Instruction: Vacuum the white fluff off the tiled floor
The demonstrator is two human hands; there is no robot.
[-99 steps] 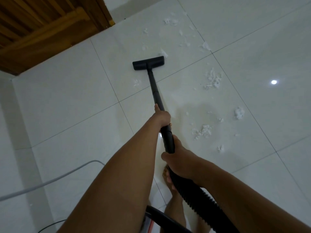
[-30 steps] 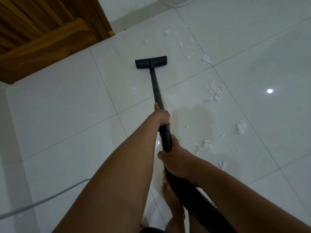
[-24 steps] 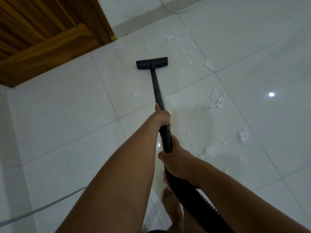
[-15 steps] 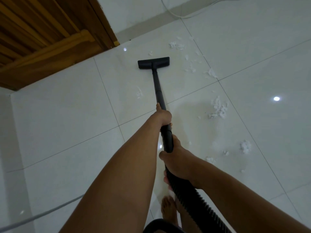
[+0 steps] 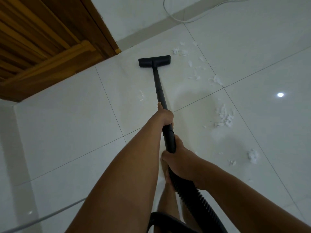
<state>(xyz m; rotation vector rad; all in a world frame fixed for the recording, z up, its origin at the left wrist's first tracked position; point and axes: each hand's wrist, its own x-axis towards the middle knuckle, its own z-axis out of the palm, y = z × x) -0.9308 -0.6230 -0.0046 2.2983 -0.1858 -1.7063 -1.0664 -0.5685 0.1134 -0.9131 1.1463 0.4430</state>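
Note:
A black vacuum wand (image 5: pixel 159 86) runs from my hands to its flat floor head (image 5: pixel 154 61), which rests on the white tiled floor (image 5: pixel 67 125) near the far wall. My left hand (image 5: pixel 165 115) grips the wand higher up. My right hand (image 5: pixel 176 161) grips it lower, where the ribbed black hose (image 5: pixel 198 199) begins. White fluff lies to the right of the head: small bits (image 5: pixel 180 52) by the wall, a clump (image 5: pixel 216 80) at a tile joint, a bigger patch (image 5: pixel 224 117) and a tuft (image 5: pixel 253 156) nearer me.
A wooden door (image 5: pixel 42 39) with its frame fills the upper left. A white cable (image 5: pixel 181 20) lies along the far wall base. A grey cord (image 5: pixel 42 219) crosses the floor at lower left. My bare feet (image 5: pixel 166 195) stand under the hose.
The floor head has been pushed forward toward the wall and door corner, and I have stepped forward with it. Fluff near the wand's path is gone; both hands keep their grip.

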